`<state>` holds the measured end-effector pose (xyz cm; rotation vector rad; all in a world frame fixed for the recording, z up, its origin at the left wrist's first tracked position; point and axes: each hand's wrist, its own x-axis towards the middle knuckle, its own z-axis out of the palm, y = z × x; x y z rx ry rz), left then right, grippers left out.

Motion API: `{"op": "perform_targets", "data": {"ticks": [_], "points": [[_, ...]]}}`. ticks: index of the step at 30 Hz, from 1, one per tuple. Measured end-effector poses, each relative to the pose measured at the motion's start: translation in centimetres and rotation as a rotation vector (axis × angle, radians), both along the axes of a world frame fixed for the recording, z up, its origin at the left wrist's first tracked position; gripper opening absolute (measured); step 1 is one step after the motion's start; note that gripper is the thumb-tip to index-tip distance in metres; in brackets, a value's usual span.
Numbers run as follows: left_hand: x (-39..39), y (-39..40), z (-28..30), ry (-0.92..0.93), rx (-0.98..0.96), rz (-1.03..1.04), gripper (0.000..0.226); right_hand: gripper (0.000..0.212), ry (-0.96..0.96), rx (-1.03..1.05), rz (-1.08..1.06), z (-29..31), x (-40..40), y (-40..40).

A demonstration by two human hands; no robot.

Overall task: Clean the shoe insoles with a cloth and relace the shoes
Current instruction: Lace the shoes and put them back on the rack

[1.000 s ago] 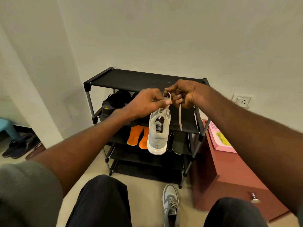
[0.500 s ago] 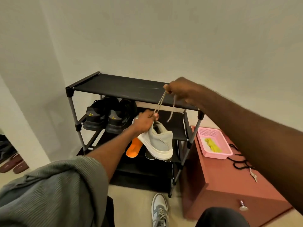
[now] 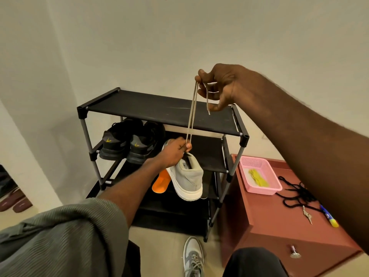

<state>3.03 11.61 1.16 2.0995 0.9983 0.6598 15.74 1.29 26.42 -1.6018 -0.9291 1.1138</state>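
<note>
My left hand [image 3: 174, 151] grips a grey sneaker [image 3: 188, 179] with a white sole by its tongue end, in front of the rack's second shelf. A beige lace [image 3: 191, 114] runs taut in two strands from the shoe up to my right hand [image 3: 218, 86], which pinches it high above the rack top; the lace ends dangle below the fingers. An orange insole [image 3: 160, 181] lies on a lower shelf behind the shoe. The matching grey sneaker [image 3: 193, 256], laced, stands on the floor between my knees.
The black shoe rack [image 3: 139, 108] holds a pair of black shoes [image 3: 127, 140]. To the right is a reddish cabinet [image 3: 279, 222] with a pink basket [image 3: 259, 176] holding a yellow cloth [image 3: 257, 176], black laces [image 3: 297, 194], a key [image 3: 306, 213] and a pen [image 3: 329, 215]. Brown sandals [image 3: 14, 200] lie at left.
My right hand has risen well above the rack, drawing the lace out long and taut. My left hand has lowered the sneaker and tilted it heel-down. The view swung right.
</note>
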Motion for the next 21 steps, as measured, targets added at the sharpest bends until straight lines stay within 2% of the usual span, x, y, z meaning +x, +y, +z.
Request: {"op": "perform_targets", "data": {"ticks": [4, 9, 12, 14, 17, 21], "points": [[0.1, -0.3, 0.2, -0.002, 0.009, -0.01, 0.018, 0.017, 0.039, 0.136, -0.001, -2.3, -0.6, -0.3], [-0.3, -0.3, 0.3, 0.009, -0.037, -0.033, 0.02, 0.015, -0.16, 0.333, 0.031, -5.6, -1.1, -2.2], [-0.2, -0.2, 0.3, 0.042, -0.035, -0.031, 0.028, 0.015, -0.172, 0.36, 0.078, -7.6, -0.6, -2.9], [0.1, -0.2, 0.4, -0.006, -0.063, -0.01, 0.02, 0.018, -0.177, 0.386, 0.07, -8.8, -0.3, -3.1], [0.3, -0.3, 1.1, -0.013, -0.065, 0.004, 0.018, 0.021, -0.384, 0.346, 0.047, -10.8, 0.1, -2.9], [0.1, -0.2, 1.9, 0.04, -0.05, -0.034, 0.023, 0.013, -0.735, 0.137, 0.122, -14.4, 0.5, -2.2]]}}
